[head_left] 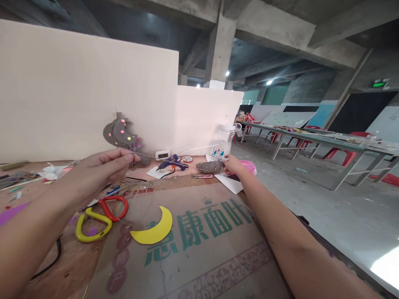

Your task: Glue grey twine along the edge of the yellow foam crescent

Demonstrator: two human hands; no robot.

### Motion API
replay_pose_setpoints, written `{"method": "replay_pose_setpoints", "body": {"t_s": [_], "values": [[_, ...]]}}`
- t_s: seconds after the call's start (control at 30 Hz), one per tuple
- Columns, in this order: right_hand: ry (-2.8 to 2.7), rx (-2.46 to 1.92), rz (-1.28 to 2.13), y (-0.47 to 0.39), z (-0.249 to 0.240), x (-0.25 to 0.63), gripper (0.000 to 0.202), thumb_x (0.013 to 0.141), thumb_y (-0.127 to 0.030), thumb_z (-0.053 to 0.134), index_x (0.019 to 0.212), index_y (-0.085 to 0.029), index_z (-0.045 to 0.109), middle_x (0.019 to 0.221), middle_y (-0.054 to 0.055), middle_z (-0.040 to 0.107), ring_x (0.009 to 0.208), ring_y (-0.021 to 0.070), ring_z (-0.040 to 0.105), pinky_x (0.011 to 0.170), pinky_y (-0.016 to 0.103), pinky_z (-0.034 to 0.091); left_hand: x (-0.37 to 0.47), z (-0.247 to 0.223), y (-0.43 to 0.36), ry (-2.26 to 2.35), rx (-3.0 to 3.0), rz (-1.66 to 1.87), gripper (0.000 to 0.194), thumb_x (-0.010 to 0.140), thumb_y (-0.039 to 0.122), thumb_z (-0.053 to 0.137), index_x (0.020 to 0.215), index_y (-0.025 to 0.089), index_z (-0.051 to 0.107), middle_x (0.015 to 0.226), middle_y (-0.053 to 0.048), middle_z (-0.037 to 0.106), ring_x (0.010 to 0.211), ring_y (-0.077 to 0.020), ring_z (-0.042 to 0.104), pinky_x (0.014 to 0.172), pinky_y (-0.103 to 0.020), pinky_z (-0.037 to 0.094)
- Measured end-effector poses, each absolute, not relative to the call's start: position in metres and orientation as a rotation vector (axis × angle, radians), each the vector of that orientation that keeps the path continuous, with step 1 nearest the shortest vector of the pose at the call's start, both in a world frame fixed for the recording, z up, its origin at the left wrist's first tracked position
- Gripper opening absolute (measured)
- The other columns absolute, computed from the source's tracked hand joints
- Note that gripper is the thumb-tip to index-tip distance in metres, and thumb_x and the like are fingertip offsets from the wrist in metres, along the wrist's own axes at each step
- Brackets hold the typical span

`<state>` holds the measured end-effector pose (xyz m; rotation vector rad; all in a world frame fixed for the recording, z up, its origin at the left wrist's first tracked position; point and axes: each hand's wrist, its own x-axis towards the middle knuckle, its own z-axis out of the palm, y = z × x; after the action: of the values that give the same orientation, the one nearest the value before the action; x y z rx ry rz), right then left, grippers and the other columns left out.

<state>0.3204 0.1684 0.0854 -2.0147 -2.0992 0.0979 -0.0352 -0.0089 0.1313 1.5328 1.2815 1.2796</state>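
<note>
My left hand [120, 164] is closed in a pinch on a thin grey strand of yarn, which stretches rightward over the table. At the far side, my right hand [233, 165] has its fingers curled at the right end of a grey yarn ball [209, 167], partly hiding their grip. A clear plastic jug [222, 141] stands just behind that hand. Between the hands lies a blue glue gun [171, 163]. Nearer to me, a yellow crescent moon cutout [156, 230] rests on a plastic-covered board [199, 257] with green lettering.
Scissors with red and yellow handles [93, 230] lie left of the board. A dark moon decoration with coloured dots [121, 132] stands against the white partition [93, 83]. A small digital timer [161, 155] and pink snips [202, 176] are at the back. Scraps cover the left side.
</note>
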Motion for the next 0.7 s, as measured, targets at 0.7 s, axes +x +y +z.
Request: {"method": "replay_pose_setpoints", "body": {"t_s": [0.7], "values": [[-1.782,-0.571,0.423,0.058,0.177,0.247,0.028,0.09,-0.033,0.041,0.071,-0.017,0.054,0.056,-0.004,0.046,0.052,0.0071,0.044,0.055,0.021,0.038,-0.05,0.148,-0.015,1.546,1.986,0.896,0.036,0.075,0.047,0.052,0.092,0.019,0.065,0.054,0.003,0.045,0.05,-0.01,0.04,0.042,-0.019,0.028]]}}
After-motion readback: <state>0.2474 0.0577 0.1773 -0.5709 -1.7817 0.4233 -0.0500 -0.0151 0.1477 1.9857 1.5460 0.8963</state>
